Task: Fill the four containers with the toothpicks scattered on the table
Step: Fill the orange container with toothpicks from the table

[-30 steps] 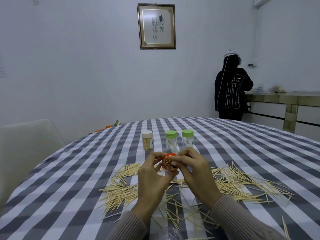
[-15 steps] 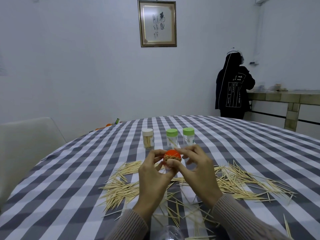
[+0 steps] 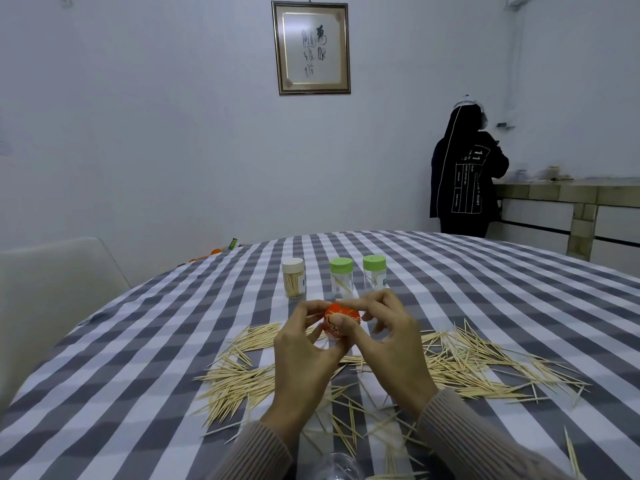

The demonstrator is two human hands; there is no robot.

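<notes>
Both hands hold an orange-rimmed toothpick container (image 3: 341, 315) above the checked table (image 3: 138, 341). My left hand (image 3: 304, 351) grips it from the left, thumb across its mouth where toothpick tips show. My right hand (image 3: 388, 344) pinches its rim from the right. Loose toothpicks (image 3: 478, 368) lie scattered around and under my hands. Behind stand three upright jars: a white-capped jar (image 3: 293, 277) full of toothpicks, and two green-capped jars (image 3: 341, 276) (image 3: 374, 273) with few toothpicks inside.
A clear round object (image 3: 341, 467) shows at the bottom edge between my sleeves. A pale chair (image 3: 52, 289) stands at the left. A person in a dark hooded jacket (image 3: 464, 174) stands by a counter (image 3: 571, 192) at the back right.
The container has tipped so its orange rim faces more upward, and my left thumb now covers its mouth. Both hands have stayed over the same spot of the table.
</notes>
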